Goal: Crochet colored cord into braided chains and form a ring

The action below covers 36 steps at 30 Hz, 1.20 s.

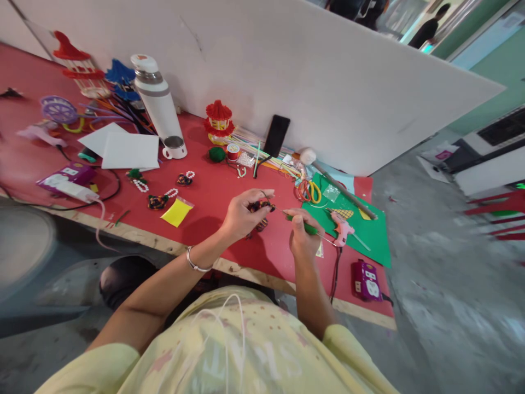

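Note:
My left hand (239,216) is raised over the red tabletop, its fingers pinching a small dark craft piece (258,207) flecked with orange and red, perhaps yarn. Part of the piece hangs below the fingers. Close on its right, my right hand (303,234) is closed around a green-handled tool (310,229) with a thin metal shaft. The slim tip points at the craft piece; whether they touch I cannot tell. Two similar dark pieces with white bead loops, one a keychain-like piece (158,202) and a smaller one (185,178), lie to the left.
A pink glue gun (342,227) rests on a green sheet (377,249) at right, near a purple power socket (366,282). A yellow packet (177,212), white cards (130,151) and a white thermos (158,104) stand or lie left. A phone (276,135) leans against the white partition (303,71).

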{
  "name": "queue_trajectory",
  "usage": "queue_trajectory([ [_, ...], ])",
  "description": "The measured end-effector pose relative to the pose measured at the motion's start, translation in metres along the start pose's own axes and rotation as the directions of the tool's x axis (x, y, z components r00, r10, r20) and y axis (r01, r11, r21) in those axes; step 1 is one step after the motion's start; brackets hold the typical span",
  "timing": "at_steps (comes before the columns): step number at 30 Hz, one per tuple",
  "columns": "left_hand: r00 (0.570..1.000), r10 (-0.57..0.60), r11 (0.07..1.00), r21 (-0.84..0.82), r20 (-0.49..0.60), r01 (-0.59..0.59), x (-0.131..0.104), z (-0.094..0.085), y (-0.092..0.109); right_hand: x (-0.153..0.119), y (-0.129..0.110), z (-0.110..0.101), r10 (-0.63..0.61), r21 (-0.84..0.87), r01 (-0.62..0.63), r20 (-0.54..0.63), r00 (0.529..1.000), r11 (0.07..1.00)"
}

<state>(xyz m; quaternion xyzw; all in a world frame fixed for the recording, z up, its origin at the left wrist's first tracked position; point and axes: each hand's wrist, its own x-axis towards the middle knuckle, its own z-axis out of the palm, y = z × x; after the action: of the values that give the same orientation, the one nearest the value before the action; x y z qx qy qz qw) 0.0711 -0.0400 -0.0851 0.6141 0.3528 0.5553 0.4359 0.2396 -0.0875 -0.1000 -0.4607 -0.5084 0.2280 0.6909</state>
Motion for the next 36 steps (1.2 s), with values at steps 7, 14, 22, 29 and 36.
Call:
queue_trajectory([
  [7, 0.996, -0.072, 0.996, -0.045, 0.043, 0.074, -0.002, 0.001, 0.008, 0.0, -0.002, 0.003, 0.064, 0.071, -0.062, -0.03, 0.998, 0.996],
  [14, 0.992, -0.119, 0.991, -0.057, 0.04, 0.121, -0.004, 0.001, 0.004, 0.0, -0.004, 0.001, 0.031, 0.02, -0.031, -0.024, 0.999, 0.999],
  [22, 0.994, -0.114, 0.993, -0.008, -0.002, 0.114, -0.003, 0.003, 0.007, -0.002, -0.005, -0.001, -0.107, -0.056, 0.106, -0.008, 0.994, 0.993],
  [29, 0.998, -0.031, 0.993, 0.112, -0.062, 0.038, -0.005, 0.004, 0.007, 0.0, -0.012, -0.002, -0.118, -0.167, 0.119, 0.011, 0.993, 0.979],
  [36, 0.994, -0.089, 0.994, 0.055, -0.06, 0.092, -0.004, 0.004, 0.008, -0.002, -0.01, -0.001, -0.077, -0.158, 0.074, -0.017, 0.997, 0.985],
])
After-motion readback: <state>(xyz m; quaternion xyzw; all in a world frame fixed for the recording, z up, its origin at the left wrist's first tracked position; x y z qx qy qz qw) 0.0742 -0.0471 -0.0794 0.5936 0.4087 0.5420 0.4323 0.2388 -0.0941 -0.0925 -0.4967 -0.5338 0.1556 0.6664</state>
